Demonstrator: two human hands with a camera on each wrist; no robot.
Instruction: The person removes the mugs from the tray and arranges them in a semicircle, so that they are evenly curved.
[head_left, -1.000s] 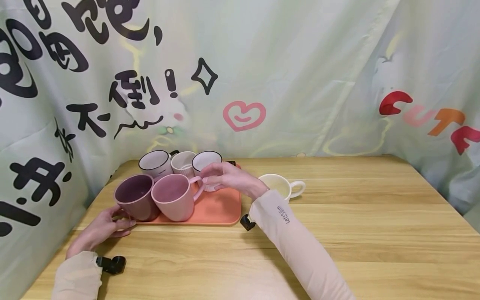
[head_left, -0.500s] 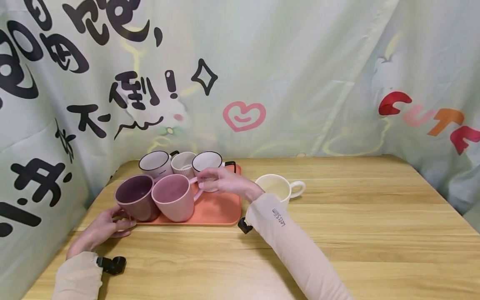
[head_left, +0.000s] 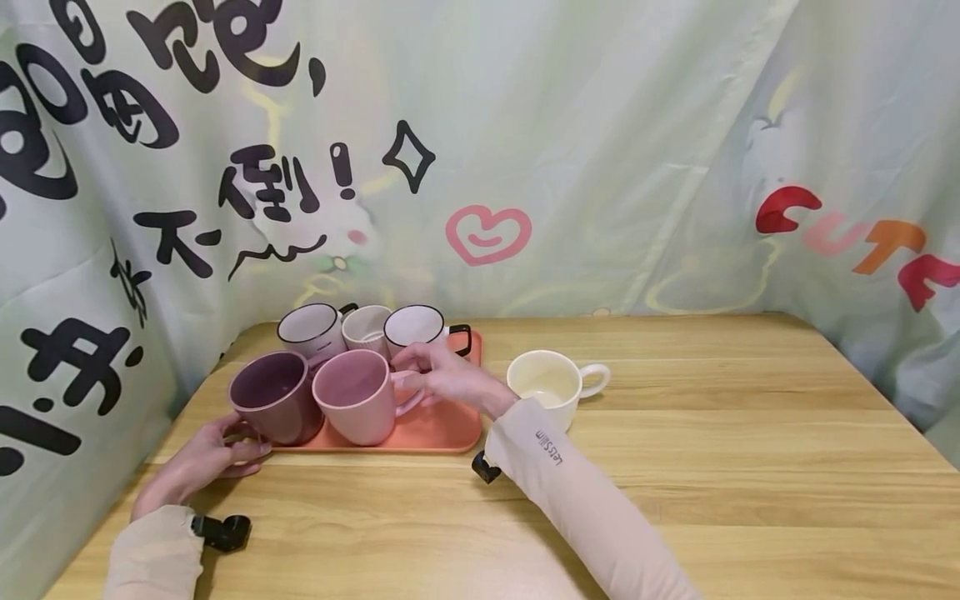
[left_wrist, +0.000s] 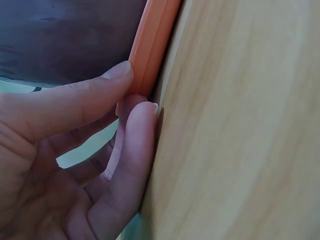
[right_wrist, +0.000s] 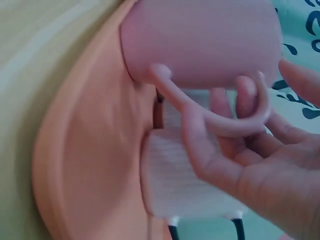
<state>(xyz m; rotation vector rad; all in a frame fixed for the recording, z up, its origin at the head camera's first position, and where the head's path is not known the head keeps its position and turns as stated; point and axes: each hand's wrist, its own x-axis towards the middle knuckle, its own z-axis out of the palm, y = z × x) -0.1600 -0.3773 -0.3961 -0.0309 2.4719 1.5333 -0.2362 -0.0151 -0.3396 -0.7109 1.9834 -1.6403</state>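
Tray (head_left: pixel 442 435), coral, round-cornered; my left hand (head_left: pixel 202 455) pinches its near edge. On it, beside the plum mug (head_left: pixel 283 415), stands a pink mug (head_left: pixel 360 412), smooth, paler outside than in; my right hand (head_left: pixel 452 377) grips its slim curved handle (right_wrist: pixel 232 126).

Smooth, matt pink mug (head_left: pixel 357 410); wood-grained table (head_left: pixel 712 467)
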